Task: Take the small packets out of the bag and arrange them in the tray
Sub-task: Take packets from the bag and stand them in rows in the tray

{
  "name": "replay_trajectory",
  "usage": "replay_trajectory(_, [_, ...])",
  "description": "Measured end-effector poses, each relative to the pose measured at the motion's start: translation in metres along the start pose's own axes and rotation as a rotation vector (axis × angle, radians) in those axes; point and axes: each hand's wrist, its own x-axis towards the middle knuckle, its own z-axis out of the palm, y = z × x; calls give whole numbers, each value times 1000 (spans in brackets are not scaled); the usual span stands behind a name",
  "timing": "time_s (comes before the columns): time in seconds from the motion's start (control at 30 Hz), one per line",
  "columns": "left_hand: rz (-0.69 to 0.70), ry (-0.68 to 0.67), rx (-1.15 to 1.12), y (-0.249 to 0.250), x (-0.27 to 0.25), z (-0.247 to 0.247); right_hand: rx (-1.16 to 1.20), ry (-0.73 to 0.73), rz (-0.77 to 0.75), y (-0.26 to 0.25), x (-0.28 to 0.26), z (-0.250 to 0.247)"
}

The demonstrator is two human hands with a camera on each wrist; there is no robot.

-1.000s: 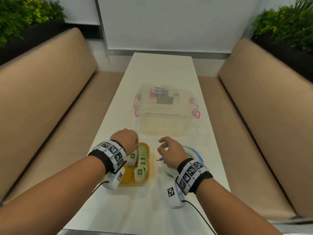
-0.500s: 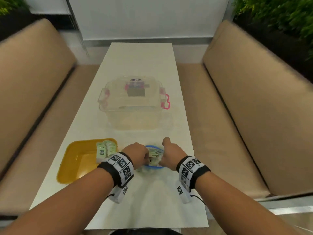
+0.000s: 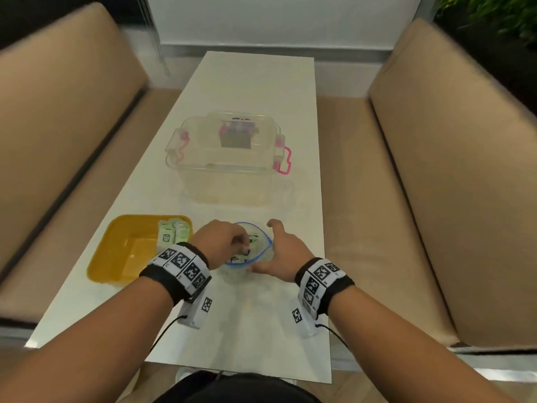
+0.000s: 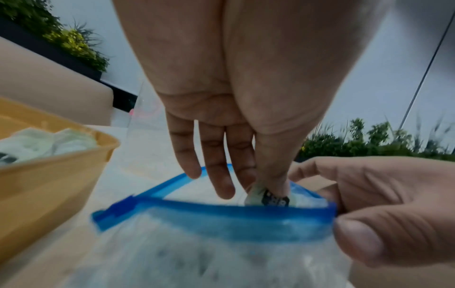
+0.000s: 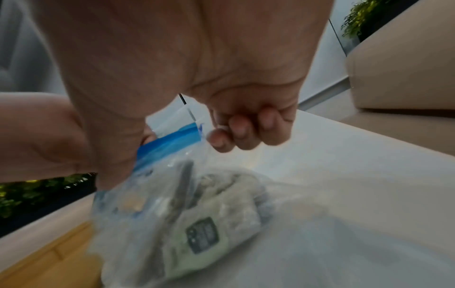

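Observation:
A clear zip bag with a blue rim (image 3: pixel 263 235) sits on the white table, with several pale green packets (image 5: pixel 204 231) inside. My right hand (image 3: pixel 276 251) pinches the rim (image 4: pixel 221 216) and holds the mouth open. My left hand (image 3: pixel 232 242) reaches into the bag, and its thumb and a finger pinch one packet (image 4: pixel 268 198) with a black label. The yellow tray (image 3: pixel 116 257) lies to the left of the bag, with several packets (image 3: pixel 174 232) stacked in its far right corner.
A clear lidded plastic box with pink latches (image 3: pixel 229 158) stands on the table beyond the bag. Tan benches (image 3: pixel 436 184) run along both sides of the narrow table. The table's near edge (image 3: pixel 232 370) is close to my body.
One second ago my left hand was at the tray. It has moved right into the bag and pinched a packet. My right hand closed on the bag's rim.

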Motion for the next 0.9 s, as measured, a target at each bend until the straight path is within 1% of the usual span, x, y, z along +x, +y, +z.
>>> replay_trajectory(0.1, [94,70,-67,15,1,-14,-42,81,-113,-14,4,-6])
replay_trajectory(0.13, [123,78,-64,19,2,-18,-66,120,-150,-18,6,-8])
replay_trajectory(0.2, [162,111,-47,27,2,-24,-38,158,-196,-22,9,-11])
replay_trajectory(0.27, [153,174,-121,30,1,-26,9,148,-193,-22,11,-13])
replay_trajectory(0.33, [106,223,-218,27,2,-25,-29,144,-191,-19,11,-15])
replay_trajectory(0.37, [74,223,-210,24,2,-23,-66,126,-198,-16,10,-15])
replay_trajectory(0.43, [5,150,-103,15,5,-15,-175,36,-192,-11,7,-11])
replay_trajectory(0.5, [-37,24,49,5,6,-4,-291,-61,-162,-7,7,-6])
replay_trajectory(0.57, [-24,-106,197,-3,6,8,-366,-132,-108,-3,7,0])
replay_trajectory(0.63, [27,-195,306,-9,4,18,-406,-174,-52,0,8,5])
replay_trajectory(0.8, [202,-201,416,-21,-4,39,-410,-172,13,3,12,14])
replay_trajectory(0.9, [208,-215,452,-21,-2,37,-388,-172,25,1,13,13])
